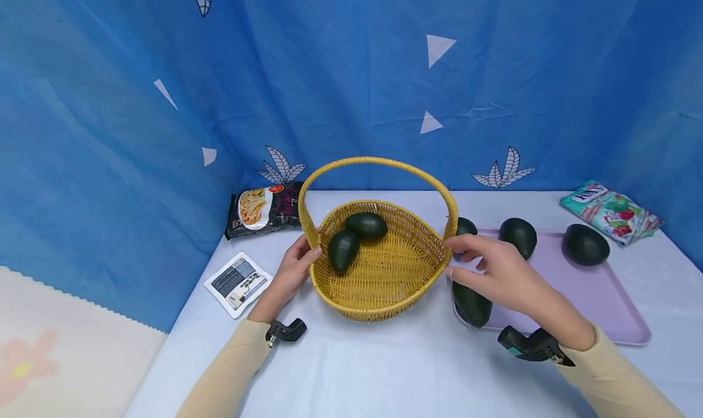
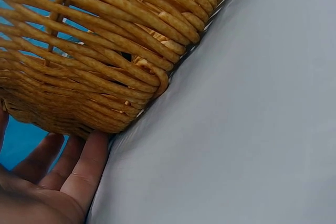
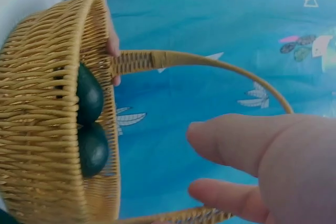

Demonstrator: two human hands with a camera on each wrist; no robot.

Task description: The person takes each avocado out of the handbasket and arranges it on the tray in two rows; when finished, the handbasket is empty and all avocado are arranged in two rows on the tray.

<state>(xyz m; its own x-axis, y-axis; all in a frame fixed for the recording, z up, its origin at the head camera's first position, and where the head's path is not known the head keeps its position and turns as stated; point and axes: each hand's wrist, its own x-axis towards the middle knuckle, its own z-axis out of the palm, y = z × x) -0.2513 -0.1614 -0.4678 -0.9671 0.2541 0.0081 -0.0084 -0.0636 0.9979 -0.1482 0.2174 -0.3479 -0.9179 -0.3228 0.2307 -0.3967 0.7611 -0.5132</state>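
Observation:
A yellow wicker basket (image 1: pixel 384 271) with a tall arched handle (image 1: pixel 373 160) stands on the white table. Two dark green avocados (image 1: pixel 366 226) lie inside it, toward the left. My left hand (image 1: pixel 290 274) holds the basket's left side, thumb at the foot of the handle. In the left wrist view, its fingers (image 2: pixel 89 166) press against the lower woven wall. At the basket's right side is my right hand (image 1: pixel 502 277), thumb and fingers apart, fingertips right by the handle's foot. The right wrist view shows nothing between those fingers (image 3: pixel 231 135).
On the right lies a lilac tray (image 1: pixel 576 296) with several avocados (image 1: pixel 585 245), some partly hidden by my right hand. A teal fruit packet (image 1: pixel 612 210) lies behind it. Left of the basket are a black food packet (image 1: pixel 266 209) and a white labelled package (image 1: pixel 238 284).

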